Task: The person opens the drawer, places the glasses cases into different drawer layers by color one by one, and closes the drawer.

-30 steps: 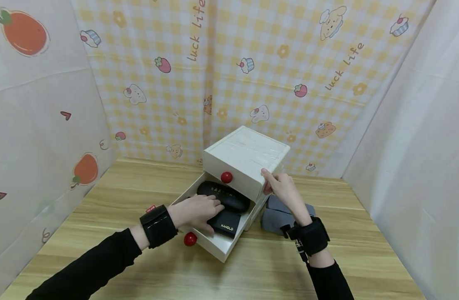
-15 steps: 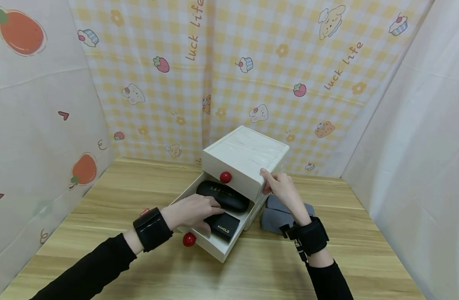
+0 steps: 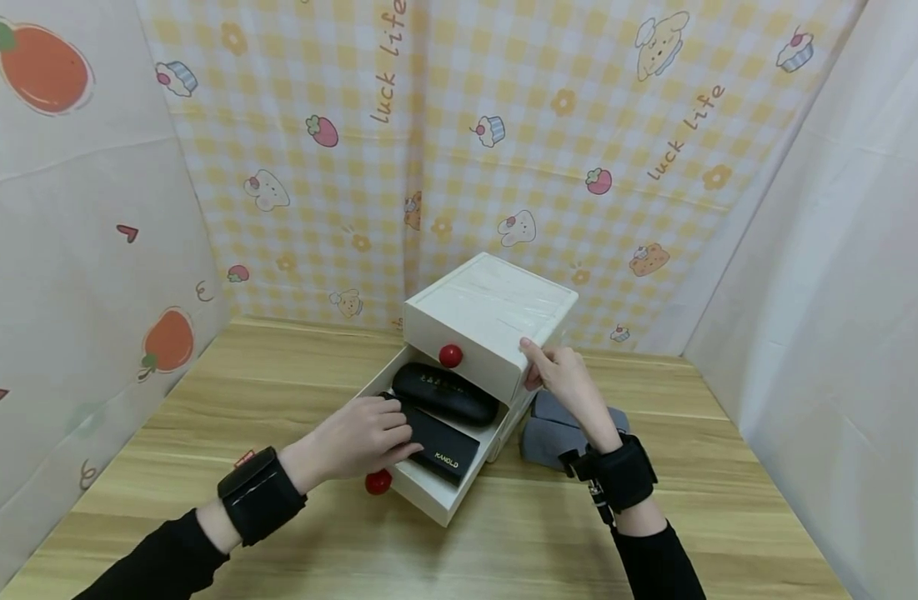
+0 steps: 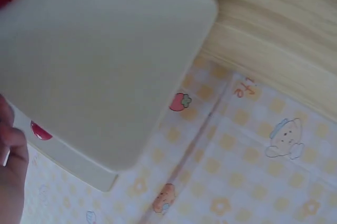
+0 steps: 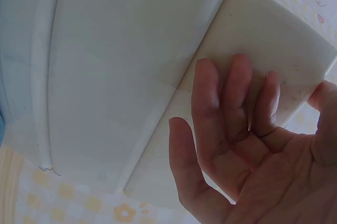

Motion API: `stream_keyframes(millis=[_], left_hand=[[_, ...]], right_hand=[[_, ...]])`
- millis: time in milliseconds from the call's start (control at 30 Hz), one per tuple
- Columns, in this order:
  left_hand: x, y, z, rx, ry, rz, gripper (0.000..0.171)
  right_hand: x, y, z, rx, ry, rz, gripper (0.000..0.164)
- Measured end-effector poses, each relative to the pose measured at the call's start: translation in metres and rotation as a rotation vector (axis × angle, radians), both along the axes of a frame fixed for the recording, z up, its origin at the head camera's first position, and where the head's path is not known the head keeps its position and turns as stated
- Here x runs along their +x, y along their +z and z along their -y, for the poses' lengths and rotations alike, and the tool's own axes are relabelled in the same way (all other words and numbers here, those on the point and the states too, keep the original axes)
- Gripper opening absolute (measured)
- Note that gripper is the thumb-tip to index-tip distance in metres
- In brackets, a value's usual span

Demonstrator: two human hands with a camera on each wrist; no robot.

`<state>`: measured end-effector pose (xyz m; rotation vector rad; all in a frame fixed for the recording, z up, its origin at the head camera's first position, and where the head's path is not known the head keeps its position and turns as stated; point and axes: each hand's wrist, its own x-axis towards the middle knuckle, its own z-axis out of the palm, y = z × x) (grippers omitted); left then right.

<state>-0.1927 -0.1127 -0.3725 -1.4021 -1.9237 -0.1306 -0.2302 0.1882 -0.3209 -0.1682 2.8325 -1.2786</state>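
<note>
My left hand [image 3: 361, 437] is over the front left of the pulled-out lower drawer [image 3: 421, 492], fingers loosely curled, with nothing visible in its grasp. In the left wrist view its fingers show at the left edge, beside the drawer's pale front panel [image 4: 105, 66]. Inside lie a long black hard case [image 3: 447, 396] and, nearer the front, a flat black case [image 3: 443, 442] lettered KANOLD. My right hand [image 3: 567, 379] holds the front right corner of the white drawer cabinet [image 3: 496, 296]. Its thumb is on top, and the right wrist view shows the fingers against the side.
Grey padded blocks or cases [image 3: 552, 442] lie on the wooden table [image 3: 301, 542], right of the cabinet beneath my right forearm. A red knob [image 3: 450, 356] marks the closed upper drawer, and another red knob [image 3: 378, 482] juts from the lower one. Patterned cloth [image 3: 459, 167] hangs behind.
My left hand has drawn back leftward off the flat black case, uncovering its left end. The lettered end has shifted slightly toward the front. My right hand stays at the cabinet corner.
</note>
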Motion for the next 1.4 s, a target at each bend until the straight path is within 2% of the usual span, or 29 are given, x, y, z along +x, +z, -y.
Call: stream_keyframes(millis=[133,233,467,600,667,1133,1400], left_hand=[[0.007,-0.004,0.010,0.035,-0.032,-0.071,0.047],[0.012,-0.010,0.016,0.016,-0.038,-0.127,0.051],[0.016,-0.022,0.023,-0.073,0.031,-0.250,0.055],[0.017,-0.026,0.022,-0.106,0.042,-0.339,0.053],[0.017,-0.027,0.022,-0.109,0.044,-0.360,0.052],[0.010,-0.023,0.017,-0.115,0.075,-0.396,0.043],[0.002,-0.019,0.007,-0.087,0.117,-0.364,0.038]], right_hand=[[-0.001,0.000,0.001,-0.001,-0.002,0.000,0.065],[-0.001,0.001,0.001,0.001,-0.002,-0.002,0.065],[-0.001,0.001,0.001,0.000,-0.005,0.002,0.064],[0.000,0.001,0.001,0.001,-0.004,0.000,0.065],[0.000,0.001,0.001,-0.001,-0.007,0.001,0.066],[0.001,0.000,0.000,-0.003,-0.003,-0.007,0.068],[0.000,0.000,0.001,0.002,-0.008,-0.002,0.067]])
